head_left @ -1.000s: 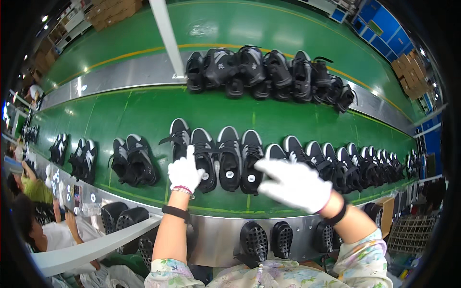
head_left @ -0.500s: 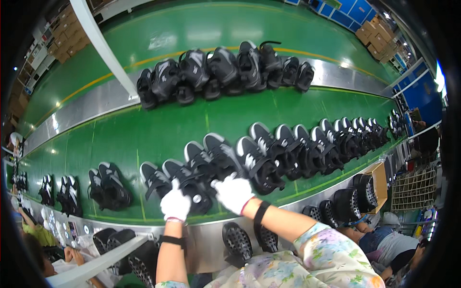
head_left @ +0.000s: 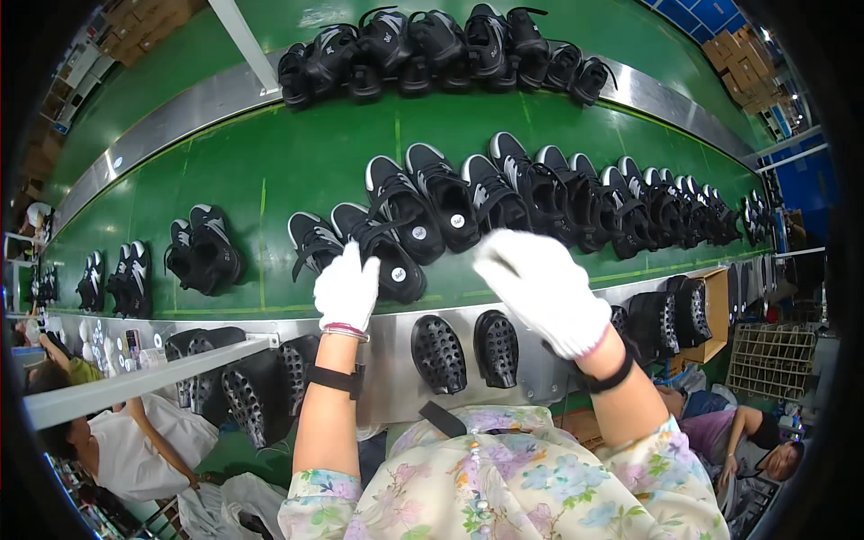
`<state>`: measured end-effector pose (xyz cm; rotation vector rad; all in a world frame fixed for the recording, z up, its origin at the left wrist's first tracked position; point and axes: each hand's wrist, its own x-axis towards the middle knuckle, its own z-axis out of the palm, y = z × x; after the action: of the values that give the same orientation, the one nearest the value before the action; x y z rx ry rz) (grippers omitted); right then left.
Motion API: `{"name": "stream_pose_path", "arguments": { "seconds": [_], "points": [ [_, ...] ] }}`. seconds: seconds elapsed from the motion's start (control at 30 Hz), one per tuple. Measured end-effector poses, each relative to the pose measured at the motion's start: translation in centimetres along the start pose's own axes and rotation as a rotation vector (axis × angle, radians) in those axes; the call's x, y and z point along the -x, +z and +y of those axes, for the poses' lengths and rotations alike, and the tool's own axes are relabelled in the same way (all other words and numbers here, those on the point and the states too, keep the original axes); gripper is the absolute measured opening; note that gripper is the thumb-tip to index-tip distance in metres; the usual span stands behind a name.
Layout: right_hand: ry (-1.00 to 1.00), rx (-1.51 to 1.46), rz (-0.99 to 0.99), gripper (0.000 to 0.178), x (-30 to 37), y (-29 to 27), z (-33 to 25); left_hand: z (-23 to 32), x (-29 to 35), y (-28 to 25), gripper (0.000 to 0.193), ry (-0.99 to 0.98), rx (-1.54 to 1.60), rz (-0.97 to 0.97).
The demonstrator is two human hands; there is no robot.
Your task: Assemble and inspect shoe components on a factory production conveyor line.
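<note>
Both my hands wear white gloves. My left hand (head_left: 348, 286) is beside a black shoe (head_left: 364, 227) with a grey toe rim and a white round sticker (head_left: 399, 274) at its heel; thumb and forefinger stand apart. My right hand (head_left: 540, 290) is raised over the belt's near edge, right of the stickered shoes. Its fingers are curled together, and whatever they hold, if anything, is hidden. Two neighbouring shoes, one (head_left: 393, 191) and another (head_left: 437, 184), also carry round heel stickers. To their left lies a shoe (head_left: 312, 241) whose heel is partly hidden by my left hand.
The green belt (head_left: 297, 153) carries a long row of shoes (head_left: 621, 202) to the right and several pairs to the left. More black shoes (head_left: 387, 40) crowd the far metal ledge. Black studded shoe lasts (head_left: 438, 354) stand nearest me. A white bar (head_left: 144, 378) crosses at lower left.
My right hand has lifted off the shoes and moved right, uncovering stickers on the heels. My left hand stays by its shoe. The whole view has tilted down.
</note>
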<state>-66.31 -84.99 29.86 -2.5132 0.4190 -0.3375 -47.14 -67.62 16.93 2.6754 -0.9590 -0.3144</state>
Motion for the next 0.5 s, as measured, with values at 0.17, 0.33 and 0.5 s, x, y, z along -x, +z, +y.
{"name": "stream_pose_path", "arguments": {
  "seconds": [0.17, 0.33, 0.5],
  "points": [
    [0.305, -0.031, -0.263, 0.016, 11.6, 1.1, -0.5, 4.1, 2.7, -1.6, 0.047, 0.119, 0.453, 0.009],
    [0.426, 0.120, -0.314, 0.021, 19.3, 5.2, 0.8, 6.2, 9.8, 0.5, 0.059, 0.195, 0.356, -0.015],
    [0.257, 0.238, -0.376, 0.039, 19.2, 7.2, 0.5, 8.3, 10.1, -1.7, 0.058, 0.458, 0.203, -0.180]
  ]
}}
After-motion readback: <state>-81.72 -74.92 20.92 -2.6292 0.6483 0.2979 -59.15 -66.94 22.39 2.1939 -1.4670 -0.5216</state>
